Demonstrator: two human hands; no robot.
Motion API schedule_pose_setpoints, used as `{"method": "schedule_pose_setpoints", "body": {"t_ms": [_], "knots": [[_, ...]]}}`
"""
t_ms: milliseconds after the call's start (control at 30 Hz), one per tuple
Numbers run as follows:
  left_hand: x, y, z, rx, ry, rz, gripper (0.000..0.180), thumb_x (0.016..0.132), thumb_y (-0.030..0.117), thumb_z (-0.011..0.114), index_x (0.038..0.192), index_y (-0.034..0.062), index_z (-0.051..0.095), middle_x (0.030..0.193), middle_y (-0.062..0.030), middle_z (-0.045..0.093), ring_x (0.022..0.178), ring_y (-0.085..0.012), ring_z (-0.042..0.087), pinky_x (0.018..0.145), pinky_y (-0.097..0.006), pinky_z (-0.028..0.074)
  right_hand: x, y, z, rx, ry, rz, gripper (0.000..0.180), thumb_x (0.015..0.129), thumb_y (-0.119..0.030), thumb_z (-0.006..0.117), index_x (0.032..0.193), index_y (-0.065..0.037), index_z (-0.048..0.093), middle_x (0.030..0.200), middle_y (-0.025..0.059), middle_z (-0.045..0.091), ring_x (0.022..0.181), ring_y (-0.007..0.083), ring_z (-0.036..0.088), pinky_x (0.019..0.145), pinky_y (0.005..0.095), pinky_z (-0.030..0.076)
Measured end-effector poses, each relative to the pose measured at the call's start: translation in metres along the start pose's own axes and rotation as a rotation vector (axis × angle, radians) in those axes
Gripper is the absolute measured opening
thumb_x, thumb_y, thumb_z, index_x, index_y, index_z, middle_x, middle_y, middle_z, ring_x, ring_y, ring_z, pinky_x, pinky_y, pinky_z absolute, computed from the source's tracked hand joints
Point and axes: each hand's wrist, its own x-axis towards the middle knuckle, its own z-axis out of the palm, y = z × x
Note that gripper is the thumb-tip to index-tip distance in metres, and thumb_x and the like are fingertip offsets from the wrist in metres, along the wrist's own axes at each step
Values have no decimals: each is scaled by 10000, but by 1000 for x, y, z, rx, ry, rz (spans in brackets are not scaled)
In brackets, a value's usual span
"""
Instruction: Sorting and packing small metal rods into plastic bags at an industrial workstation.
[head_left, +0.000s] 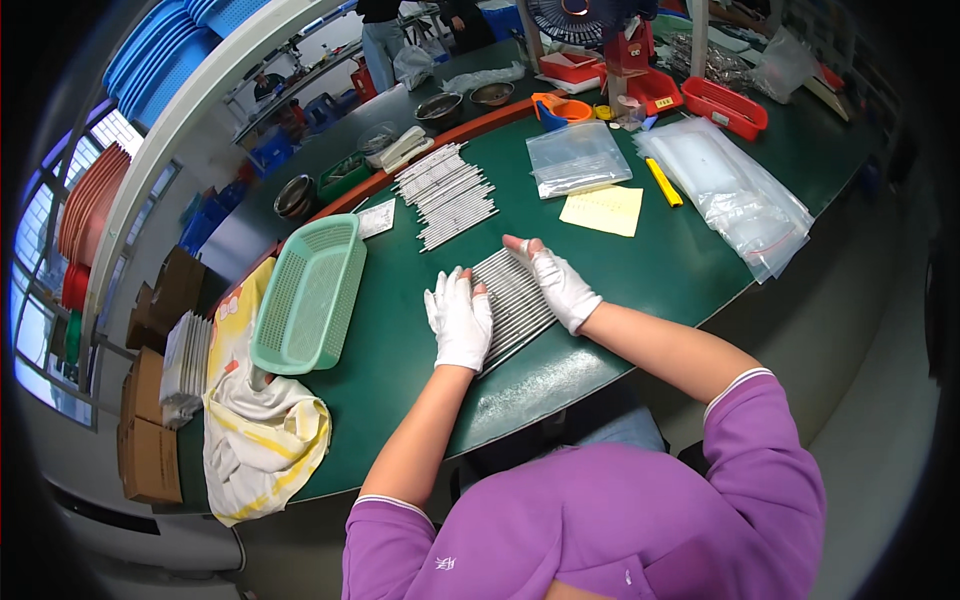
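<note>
A row of thin silvery metal rods point(515, 312) lies side by side on the green table in front of me. My left hand point(460, 320), in a white glove with bare fingertips, lies along the rods' left ends with its fingers stretched out. Against their right ends rests my right hand point(562, 288), gloved the same way, its fingers extended and pointing away from me. The palms hide some rod ends. Farther off, a second batch of similar rods point(450, 195) lies in uneven, staggered rows.
A pale green basket point(262, 335) stands left, beside a yellow-and-white cloth point(255, 440). Farther right are clear plastic bags point(715, 180), a yellow paper point(602, 210) and a yellow cutter point(663, 182). Red trays point(725, 105), an orange tape dispenser point(565, 108) and a fan point(575, 18) stand behind.
</note>
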Motion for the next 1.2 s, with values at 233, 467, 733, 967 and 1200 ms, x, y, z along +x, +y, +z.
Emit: {"method": "schedule_pose_setpoints", "body": {"t_ms": [233,467,733,967,1200], "knots": [[1,0,-3,116,-44,46,435,896,298,458,1221,8,479,1306,-170,450,1265,-356,346,1053,-527,203,5,-1,0,257,121,50,702,949,-517,281,1354,56,301,1424,178,310,1345,228,258,1104,306,182],[-4,10,-10,235,-88,71,477,868,333,476,1200,-10,495,1305,-193,443,1248,-381,350,1037,-551,212,22,-4,-2,148,109,-3,726,940,-532,288,1364,57,269,1429,183,299,1346,249,258,1106,320,185],[-4,9,-5,210,-48,91,449,862,304,491,1184,-9,502,1292,-189,452,1243,-379,355,1038,-552,208,55,23,-1,184,-95,42,762,927,-565,276,1383,44,237,1445,184,258,1368,251,193,1121,326,131],[-5,-2,-8,144,-36,102,418,879,266,493,1203,2,484,1290,-192,452,1239,-383,364,1045,-542,208,37,-4,4,312,64,125,760,922,-578,276,1347,50,316,1417,172,325,1344,238,262,1108,316,178],[-20,-1,-2,-194,161,9,430,928,247,418,1258,-28,424,1344,-242,371,1266,-381,329,1062,-501,198,-5,0,-5,185,-20,25,796,915,-585,274,1364,72,255,1426,219,270,1354,270,228,1119,341,159]]}}
